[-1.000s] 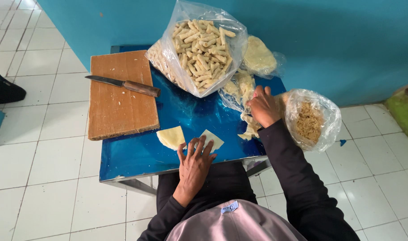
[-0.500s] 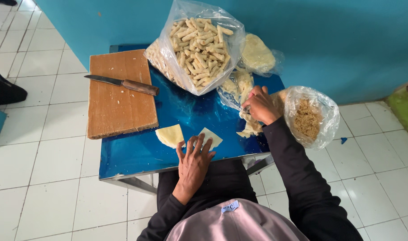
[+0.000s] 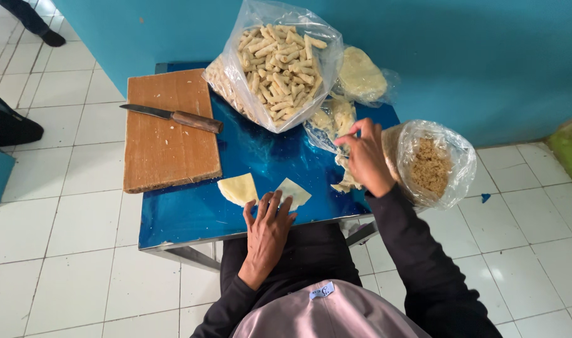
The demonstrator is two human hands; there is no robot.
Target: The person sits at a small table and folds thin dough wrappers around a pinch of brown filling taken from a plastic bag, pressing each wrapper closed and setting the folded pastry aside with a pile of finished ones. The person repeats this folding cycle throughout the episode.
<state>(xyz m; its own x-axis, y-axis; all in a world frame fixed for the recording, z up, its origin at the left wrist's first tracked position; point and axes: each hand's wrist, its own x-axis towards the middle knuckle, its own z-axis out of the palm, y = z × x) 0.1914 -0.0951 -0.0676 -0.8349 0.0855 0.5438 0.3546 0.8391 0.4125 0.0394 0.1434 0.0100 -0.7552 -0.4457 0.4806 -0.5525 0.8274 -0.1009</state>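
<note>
Bright, even light; glare on the glossy blue table [image 3: 192,219].

This looks like a small, informal food-preparation spot, a home kitchen corner or a snack-making stall rather than a fitted kitchen. A low blue tabletop [image 3: 192,216] stands against a teal painted wall [image 3: 473,56] on a white tiled floor [image 3: 60,250]. On it lie a worn wooden cutting board [image 3: 167,138] with a wooden-handled knife [image 3: 173,117], a big clear bag of rolled pastry sticks [image 3: 276,62], thin dough wrappers [image 3: 239,189], and a bag of crumbly brown filling [image 3: 431,166]. A dark shoe [image 3: 51,39] of another person shows at the far edge.
</note>
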